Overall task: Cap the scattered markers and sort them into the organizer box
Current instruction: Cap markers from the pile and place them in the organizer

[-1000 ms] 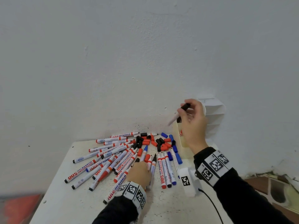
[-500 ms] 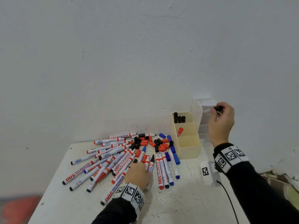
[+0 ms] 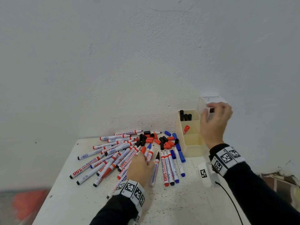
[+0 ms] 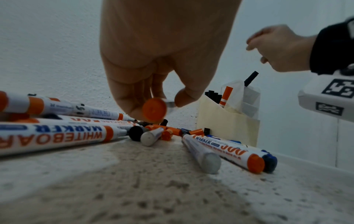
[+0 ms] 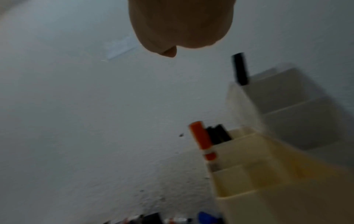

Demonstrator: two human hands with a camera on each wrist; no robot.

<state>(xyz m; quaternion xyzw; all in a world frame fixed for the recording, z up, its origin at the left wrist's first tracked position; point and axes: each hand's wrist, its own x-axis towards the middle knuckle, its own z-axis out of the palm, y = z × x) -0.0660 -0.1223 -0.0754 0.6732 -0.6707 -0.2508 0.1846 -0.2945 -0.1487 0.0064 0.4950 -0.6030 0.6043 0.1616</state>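
Note:
Several uncapped whiteboard markers (image 3: pixel 123 158) and loose red, black and blue caps (image 3: pixel 155 140) lie piled on the white table (image 3: pixel 178 205). My left hand (image 3: pixel 141 166) is down in the pile, and its thumb and fingers (image 4: pixel 134 104) pinch a red-ended marker (image 4: pixel 154 109) lifted just off the others. The cream organizer box (image 3: pixel 194 151) holds black-capped markers (image 3: pixel 185 116) at the back and one red-capped marker (image 3: pixel 185 129) in the middle. A black-capped marker (image 4: pixel 250 78) stands in the clear box (image 3: pixel 209 101) beside it. My right hand (image 3: pixel 214 117) hovers above that marker with loose fingers, holding nothing.
A white tagged device (image 3: pixel 204 176) with a black cable (image 3: pixel 230 202) lies right of the markers, near my right wrist. The wall (image 3: pixel 146 62) runs directly behind the boxes. The table's left edge (image 3: pixel 53 184) drops off toward the floor.
My right hand carried the black-capped marker right from over the cream box to the clear box and let it go there. My left hand stayed in the pile.

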